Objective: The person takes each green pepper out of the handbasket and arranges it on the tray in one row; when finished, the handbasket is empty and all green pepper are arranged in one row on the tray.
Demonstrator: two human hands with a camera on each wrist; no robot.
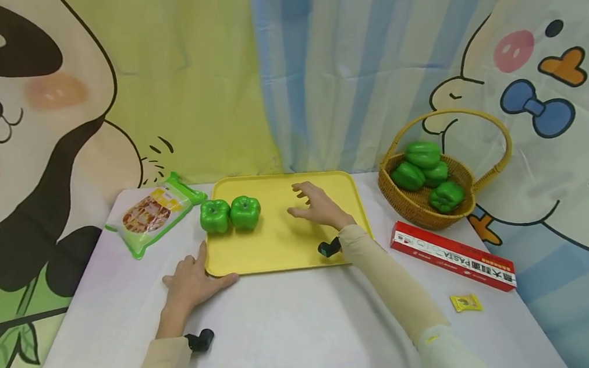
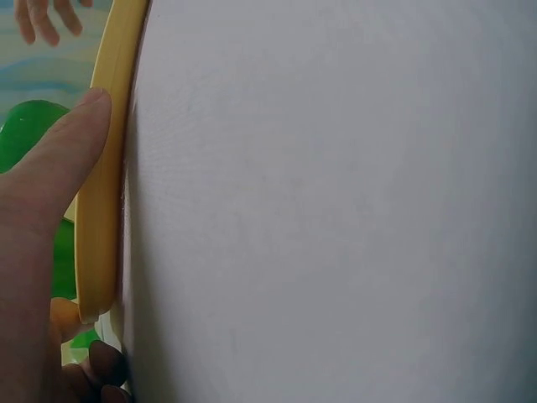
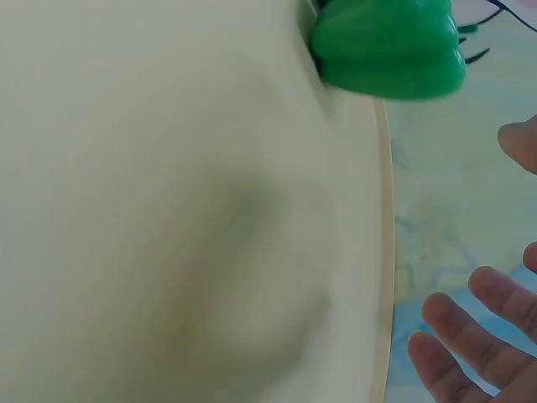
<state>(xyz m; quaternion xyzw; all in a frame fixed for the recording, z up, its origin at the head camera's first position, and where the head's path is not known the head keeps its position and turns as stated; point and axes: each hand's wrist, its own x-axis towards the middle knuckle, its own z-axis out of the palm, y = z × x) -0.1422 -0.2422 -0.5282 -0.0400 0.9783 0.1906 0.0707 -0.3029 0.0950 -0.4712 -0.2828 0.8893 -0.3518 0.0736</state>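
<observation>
A yellow tray point(image 1: 284, 243) lies on the white table, with two green bell peppers point(image 1: 215, 216) side by side at its left end. My left hand point(image 1: 190, 284) holds the tray's near left corner, thumb along the front edge and index finger by the left side. In the left wrist view the thumb point(image 2: 71, 155) presses the tray's outer wall. Over the right half of the tray hovers my right hand point(image 1: 320, 206), fingers spread and loosely bent, holding nothing. One pepper point(image 3: 386, 46) shows at the top of the right wrist view, apart from the fingers.
At the right stands a wicker basket point(image 1: 418, 213) with several green bell peppers point(image 1: 423, 155) inside. A red pasta box point(image 1: 453, 255) and a small yellow packet point(image 1: 465, 303) lie in front of it. A green-edged food bag point(image 1: 152, 214) rests left of the tray. Printed curtains hang behind.
</observation>
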